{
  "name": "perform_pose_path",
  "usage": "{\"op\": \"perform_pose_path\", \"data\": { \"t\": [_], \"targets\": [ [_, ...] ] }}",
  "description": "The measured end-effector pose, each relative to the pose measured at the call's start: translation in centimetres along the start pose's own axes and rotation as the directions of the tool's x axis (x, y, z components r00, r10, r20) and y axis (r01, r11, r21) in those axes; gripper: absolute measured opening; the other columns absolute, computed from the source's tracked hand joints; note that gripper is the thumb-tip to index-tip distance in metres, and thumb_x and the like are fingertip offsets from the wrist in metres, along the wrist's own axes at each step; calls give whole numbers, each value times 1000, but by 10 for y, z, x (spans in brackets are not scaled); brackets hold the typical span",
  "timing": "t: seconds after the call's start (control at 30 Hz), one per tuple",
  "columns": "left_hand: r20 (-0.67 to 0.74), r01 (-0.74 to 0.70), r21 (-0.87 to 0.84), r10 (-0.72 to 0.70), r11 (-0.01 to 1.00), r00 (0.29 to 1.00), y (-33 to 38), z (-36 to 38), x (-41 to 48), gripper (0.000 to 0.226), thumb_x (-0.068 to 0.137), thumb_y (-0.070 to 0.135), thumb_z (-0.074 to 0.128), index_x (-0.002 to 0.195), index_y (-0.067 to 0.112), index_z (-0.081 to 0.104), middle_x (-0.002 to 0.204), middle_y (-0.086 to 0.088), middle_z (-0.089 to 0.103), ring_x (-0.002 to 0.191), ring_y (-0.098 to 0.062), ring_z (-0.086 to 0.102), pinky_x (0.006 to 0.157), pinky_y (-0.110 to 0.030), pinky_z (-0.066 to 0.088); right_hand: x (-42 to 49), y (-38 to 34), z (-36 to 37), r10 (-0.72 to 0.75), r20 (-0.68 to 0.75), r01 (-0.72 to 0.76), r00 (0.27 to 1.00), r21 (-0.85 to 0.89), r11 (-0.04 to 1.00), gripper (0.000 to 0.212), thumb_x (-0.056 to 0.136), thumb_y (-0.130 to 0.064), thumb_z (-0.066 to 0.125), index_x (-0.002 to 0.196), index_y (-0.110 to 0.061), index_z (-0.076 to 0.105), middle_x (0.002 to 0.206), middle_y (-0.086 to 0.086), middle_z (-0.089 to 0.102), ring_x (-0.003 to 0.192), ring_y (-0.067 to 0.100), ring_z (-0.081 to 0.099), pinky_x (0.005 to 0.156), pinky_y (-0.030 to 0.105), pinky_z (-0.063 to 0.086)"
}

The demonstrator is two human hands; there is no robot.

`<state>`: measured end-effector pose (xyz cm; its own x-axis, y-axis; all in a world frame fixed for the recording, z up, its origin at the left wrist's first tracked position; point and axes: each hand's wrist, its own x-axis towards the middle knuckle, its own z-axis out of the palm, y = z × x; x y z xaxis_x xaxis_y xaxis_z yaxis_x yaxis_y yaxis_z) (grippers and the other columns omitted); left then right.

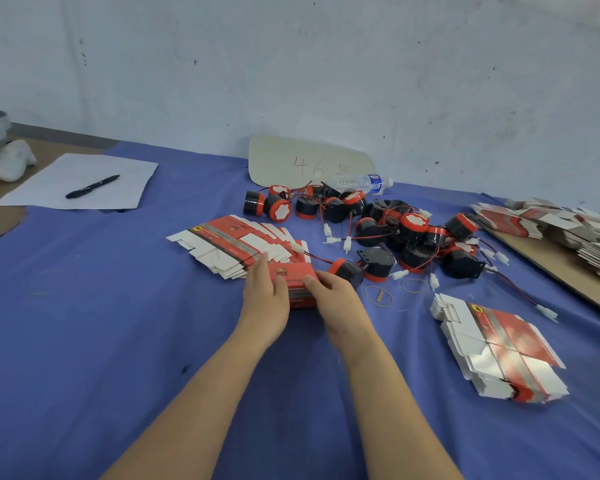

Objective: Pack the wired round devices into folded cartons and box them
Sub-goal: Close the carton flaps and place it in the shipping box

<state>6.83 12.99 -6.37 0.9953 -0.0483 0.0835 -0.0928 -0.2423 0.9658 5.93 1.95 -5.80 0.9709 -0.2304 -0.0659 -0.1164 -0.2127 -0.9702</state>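
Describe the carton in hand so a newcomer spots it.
On the blue cloth, find the fanned stack of flat cartons left of the pile of round devices. At its near edge, the left hand and right hand hold one red carton. It alone is folded into a box.

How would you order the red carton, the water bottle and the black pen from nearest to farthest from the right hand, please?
1. Red carton, at centre, held by the right hand.
2. Water bottle, beyond the device pile.
3. Black pen, far left, on the white paper.
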Motion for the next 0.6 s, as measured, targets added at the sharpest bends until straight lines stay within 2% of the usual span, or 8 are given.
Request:
{"op": "perform_pose_path", "data": {
  "t": [0.07,0.13,0.23,0.3,0.37,0.4,0.47,0.6],
  "targets": [
    [-46,23,-50,-25,998,999,-3,2,0,63,101,16,37,153,22,1,153,-2,28,131,-19,39,95,-26,38,-1,-2,1,1,-6,-1,1000,-31,1000,16,97,-19,51,96,-25,66,92,-9,68,91,10,60,73,21,46],
    [-84,69,-96,-78,993,993,-2,3,0,61,99,13,40,151,21,10,146,-3,39,116,-15,46,85,-25,39,-4,-3,3,-1,-12,1,1000,-52,999,20,96,-19,50,87,-28,65,91,-5,69,78,8,58,62,15,43],
    [-153,88,-110,-104,990,983,4,7,-6,51,98,13,39,147,17,25,143,-6,44,123,-21,47,99,-35,43,-13,-2,9,-28,-24,27,999,-20,999,21,98,-19,47,94,-25,66,104,5,69,71,8,58,54,3,39],
    [-189,64,-190,-101,980,977,13,7,-12,52,100,15,37,149,19,23,149,-5,36,132,-23,40,108,-41,38,-19,-7,12,-54,-11,55,998,75,996,23,100,-26,45,117,-27,61,112,-5,66,86,-4,57,67,2,42],
    [-221,6,-248,-63,969,973,32,7,-16,49,102,20,35,150,22,23,156,-3,21,139,-21,30,111,-41,35,-26,-17,8,-96,-24,99,995,253,962,33,101,-30,43,134,-29,50,121,-5,62,98,3,58,87,17,49],
    [-229,-43,-254,-17,966,973,46,8,-17,48,102,22,36,149,24,27,157,-3,17,140,-20,28,111,-42,35,-31,-26,2,-131,-70,148,989,350,925,34,101,-28,44,135,-30,47,120,-1,62,98,9,60,88,25,52],
    [-217,-191,-245,138,951,966,81,19,-23,44,101,23,41,145,24,37,151,0,26,137,-16,32,108,-44,38,-45,-44,-25,-227,-251,320,941,446,836,30,100,-23,47,129,-31,49,111,0,67,94,13,65,83,30,56],
    [-52,-405,-330,412,853,910,159,87,-57,37,98,16,49,135,12,48,133,-6,52,121,-20,53,99,-47,46,-94,-75,-123,-212,-607,530,766,410,743,24,97,-15,51,119,-22,52,101,6,69,89,22,68,75,34,57]
  ]
}}
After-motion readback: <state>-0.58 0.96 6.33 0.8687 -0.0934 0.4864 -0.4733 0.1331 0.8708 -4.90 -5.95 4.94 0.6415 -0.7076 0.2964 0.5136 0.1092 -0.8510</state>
